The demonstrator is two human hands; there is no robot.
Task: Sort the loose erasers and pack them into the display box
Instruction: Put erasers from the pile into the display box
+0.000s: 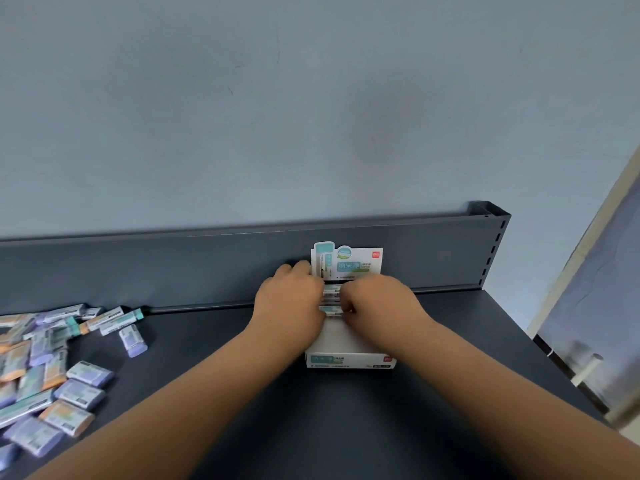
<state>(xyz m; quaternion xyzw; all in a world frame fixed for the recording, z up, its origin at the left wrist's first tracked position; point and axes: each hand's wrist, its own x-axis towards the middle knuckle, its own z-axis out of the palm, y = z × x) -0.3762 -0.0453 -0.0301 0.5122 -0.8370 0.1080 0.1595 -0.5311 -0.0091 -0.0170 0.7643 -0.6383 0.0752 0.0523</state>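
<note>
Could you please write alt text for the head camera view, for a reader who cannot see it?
Both hands, left hand and right hand, press green-labelled erasers into a white display box standing against the back rail of a dark shelf. A loose pile of purple, orange and green erasers lies at the far left.

dark shelf [346,427], back rail [207,261], blue-grey wall [277,116]

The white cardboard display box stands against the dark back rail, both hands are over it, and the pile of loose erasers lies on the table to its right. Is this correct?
Not quite. In the head view the pile of loose erasers lies to the left of the white cardboard display box, not the right. The rest holds: the box stands against the dark back rail, with the left hand and right hand over it.
</note>
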